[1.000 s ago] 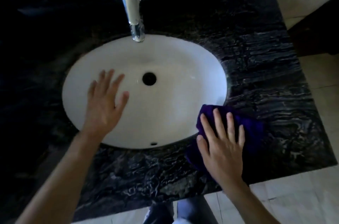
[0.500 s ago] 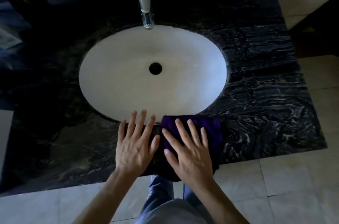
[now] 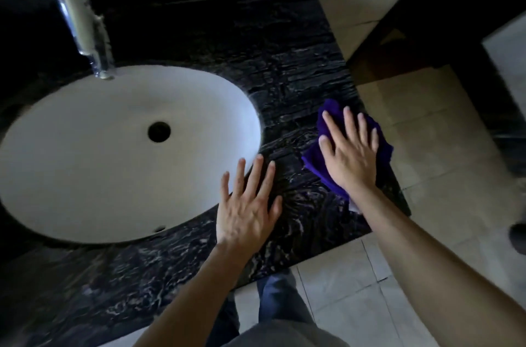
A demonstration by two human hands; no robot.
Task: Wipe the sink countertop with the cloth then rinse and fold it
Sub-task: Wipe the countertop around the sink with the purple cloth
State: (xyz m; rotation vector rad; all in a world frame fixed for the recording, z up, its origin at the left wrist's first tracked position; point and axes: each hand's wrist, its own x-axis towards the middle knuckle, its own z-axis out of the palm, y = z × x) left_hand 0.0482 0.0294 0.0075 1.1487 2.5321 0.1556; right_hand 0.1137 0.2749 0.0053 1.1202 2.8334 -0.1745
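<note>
cloth [image 3: 321,160]: middle hidden under the right hand [image 3: 351,160] | faucet [image 3: 82,25]: blurred, base lost in shadow | sink [image 3: 85,153]: left rim cut off by the frame edge | bench [image 3: 284,62]: left part too dark to be read

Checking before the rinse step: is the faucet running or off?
Off, as far as can be seen: no stream falls from the faucet spout into the white basin, though the frame is blurred.
</note>
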